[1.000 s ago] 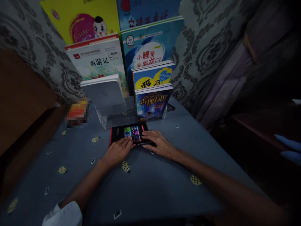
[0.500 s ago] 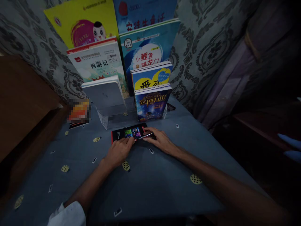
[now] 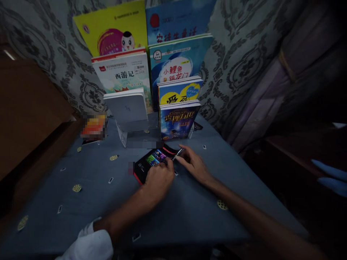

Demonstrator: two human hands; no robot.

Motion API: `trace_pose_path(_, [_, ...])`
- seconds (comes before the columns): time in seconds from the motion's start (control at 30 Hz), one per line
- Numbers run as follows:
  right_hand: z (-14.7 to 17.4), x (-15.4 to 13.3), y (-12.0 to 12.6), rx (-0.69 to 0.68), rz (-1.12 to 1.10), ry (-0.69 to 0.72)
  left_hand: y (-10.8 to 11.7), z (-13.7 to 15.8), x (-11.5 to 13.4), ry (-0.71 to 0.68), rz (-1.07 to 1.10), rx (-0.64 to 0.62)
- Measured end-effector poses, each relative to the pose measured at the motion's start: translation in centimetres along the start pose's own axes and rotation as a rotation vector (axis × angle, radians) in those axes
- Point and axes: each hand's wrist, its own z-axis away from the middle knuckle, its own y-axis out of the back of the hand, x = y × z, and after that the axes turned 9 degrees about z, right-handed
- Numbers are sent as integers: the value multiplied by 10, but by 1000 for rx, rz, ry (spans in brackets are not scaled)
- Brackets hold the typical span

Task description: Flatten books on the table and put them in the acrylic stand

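Observation:
A black book with a red edge and small coloured pictures on its cover lies on the table in front of the book stand. It sits at an angle, and its right end curves upward. My left hand is closed at the near edge, its thumb and index finger pinching near the right corner. On the right end, my right hand grips the raised edge between thumb and fingers. Parts of the near edge are hidden behind my left hand.
A clear stand behind the book holds several upright books, among them a dark blue one and a grey-white one. An orange book lies at left. A patterned cloth covers the table.
The black book has turned, its right end now further back and bent up. My left hand has moved right along its near edge; my right hand has shifted slightly right.

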Motion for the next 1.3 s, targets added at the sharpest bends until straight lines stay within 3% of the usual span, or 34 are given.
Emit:
trace_pose_path(0.17, [3,0,-6,-2,-234,-78,-3,-6,13,-76,0,48])
trace_pose_path(0.4, [-15,28,-28,14,-277,-110,-11,-12,9,-35,98,40])
trace_pose_path(0.63, [-56,39,-46,-63,-211,-56,-19,-16,-27,-32,162,125])
trace_pose_path(0.9, [-71,25,-48,68,-24,-72,-63,-36,-85,30,270,267])
trace_pose_path(1.1, [-56,5,-42,80,297,191,-78,-40,-86,47,262,333])
trace_pose_path(1.3, [-47,0,-51,-112,429,314,-80,-41,-84,48,254,331])
